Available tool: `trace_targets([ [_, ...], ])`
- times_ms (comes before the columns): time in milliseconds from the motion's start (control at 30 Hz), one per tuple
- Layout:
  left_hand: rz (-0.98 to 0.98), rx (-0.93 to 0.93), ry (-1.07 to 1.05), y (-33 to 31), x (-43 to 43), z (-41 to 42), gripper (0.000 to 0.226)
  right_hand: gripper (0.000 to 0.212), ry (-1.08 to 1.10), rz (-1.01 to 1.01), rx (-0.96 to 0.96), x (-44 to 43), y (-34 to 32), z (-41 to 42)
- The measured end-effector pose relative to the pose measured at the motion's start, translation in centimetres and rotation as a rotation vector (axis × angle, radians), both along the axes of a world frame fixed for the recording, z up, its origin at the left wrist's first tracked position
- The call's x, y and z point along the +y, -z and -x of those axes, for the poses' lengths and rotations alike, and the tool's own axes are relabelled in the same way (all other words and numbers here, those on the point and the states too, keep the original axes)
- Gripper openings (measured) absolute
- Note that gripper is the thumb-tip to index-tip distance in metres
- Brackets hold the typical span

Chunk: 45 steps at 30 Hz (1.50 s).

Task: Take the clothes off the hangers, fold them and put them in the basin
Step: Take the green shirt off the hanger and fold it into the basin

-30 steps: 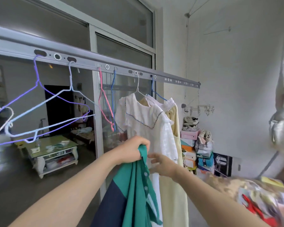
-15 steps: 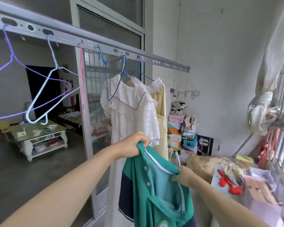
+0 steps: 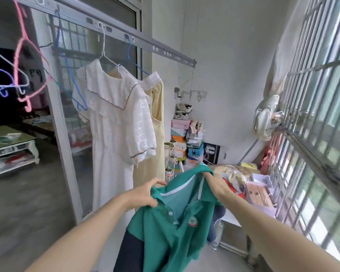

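Head view. The step in hand appears to be spreading the green polo shirt (image 3: 165, 232) for folding. Hold both shoulders level, draw the collar taut and keep the hem off the floor. The left hand (image 3: 145, 193) pinches the collar edge. The right hand (image 3: 213, 180) grips the opposite shoulder, fingers buried in cloth. The shirt hangs between the hands, showing white buttons, a chest badge and a navy panel. No basin is visible.
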<state>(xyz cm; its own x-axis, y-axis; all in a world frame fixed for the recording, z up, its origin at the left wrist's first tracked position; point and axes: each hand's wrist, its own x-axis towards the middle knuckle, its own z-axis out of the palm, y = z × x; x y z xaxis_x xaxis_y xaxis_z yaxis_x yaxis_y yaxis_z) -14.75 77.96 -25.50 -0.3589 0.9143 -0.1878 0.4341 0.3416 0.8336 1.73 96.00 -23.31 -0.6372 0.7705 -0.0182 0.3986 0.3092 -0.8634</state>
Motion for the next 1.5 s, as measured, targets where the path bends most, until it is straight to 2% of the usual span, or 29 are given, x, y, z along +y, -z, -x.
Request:
trace_targets([
  [133, -0.041, -0.304, 0.024, 2.2, 1.1, -0.3, 0.074, 0.030, -0.046, -0.061, -0.020, -0.3, -1.0, -0.6],
  [200, -0.007, -0.426, 0.122, 2.9, 1.8, -0.1, 0.080, 0.031, -0.048, -0.113, -0.036, -0.2, -0.9, -0.3],
  [267, 0.029, -0.471, 0.232, 2.7, 2.8, -0.1, 0.078, 0.030, -0.034, -0.162, -0.063, 0.0, -1.0, 0.1],
  [400, 0.010, -0.273, 0.137, 1.9, 5.4, -1.4, 0.054, 0.032, -0.012, -0.280, -0.108, -0.1, -1.6, 0.4],
  [533, -0.006, 0.027, 0.095, 3.4, 7.6, -2.8, 0.033, 0.037, 0.021, -0.249, -0.066, 0.0, -1.6, 0.3],
  [600, -0.022, 0.020, 0.026, 4.4, 8.0, -2.7, 0.030, 0.041, 0.054, -0.262, -0.102, 0.3, -1.4, -0.3],
  [700, -0.075, -0.055, -0.143, 4.8, 8.0, -1.0, 0.020, 0.051, 0.136, -0.355, -0.275, 1.7, -1.1, -2.2],
  [833, -0.142, -0.103, -0.293, 4.0, 8.4, 2.5, 0.042, 0.058, 0.221, -0.396, -0.399, 3.2, 0.4, -4.4],
  [933, -0.164, -0.082, -0.230, 3.2, 9.2, 3.3, 0.056, 0.079, 0.256, -0.375, -0.395, 3.6, 1.4, -4.5],
  [1000, -0.170, 0.004, -0.137, 2.8, 9.1, 3.3, 0.055, 0.088, 0.259, -0.352, -0.367, 4.0, 1.8, -4.7],
  [1033, -0.169, 0.068, -0.081, 2.6, 9.2, 3.4, 0.053, 0.085, 0.250, -0.332, -0.359, 4.2, 2.0, -4.9],
  [1133, -0.071, 0.255, 0.125, 1.5, 8.8, 3.8, 0.045, 0.048, 0.240, -0.288, -0.342, 3.8, 1.8, -6.1],
  [1267, 0.169, 0.223, 0.344, -0.7, 7.9, 3.7, 0.040, 0.036, 0.178, -0.224, -0.334, 4.1, 2.1, -7.1],
  [1367, 0.204, 0.247, 0.366, -1.5, 7.4, 4.2, 0.035, 0.034, 0.071, -0.123, -0.331, 4.0, 2.4, -7.3],
  [1400, 0.212, 0.212, 0.367, -1.5, 7.3, 4.6, 0.036, 0.036, 0.026, -0.078, -0.338, 4.0, 2.5, -7.4],
  [1500, 0.252, -0.002, 0.410, -1.9, 6.8, 6.1, 0.046, 0.062, -0.059, 0.065, -0.384, 4.0, 2.7, -8.0],
])
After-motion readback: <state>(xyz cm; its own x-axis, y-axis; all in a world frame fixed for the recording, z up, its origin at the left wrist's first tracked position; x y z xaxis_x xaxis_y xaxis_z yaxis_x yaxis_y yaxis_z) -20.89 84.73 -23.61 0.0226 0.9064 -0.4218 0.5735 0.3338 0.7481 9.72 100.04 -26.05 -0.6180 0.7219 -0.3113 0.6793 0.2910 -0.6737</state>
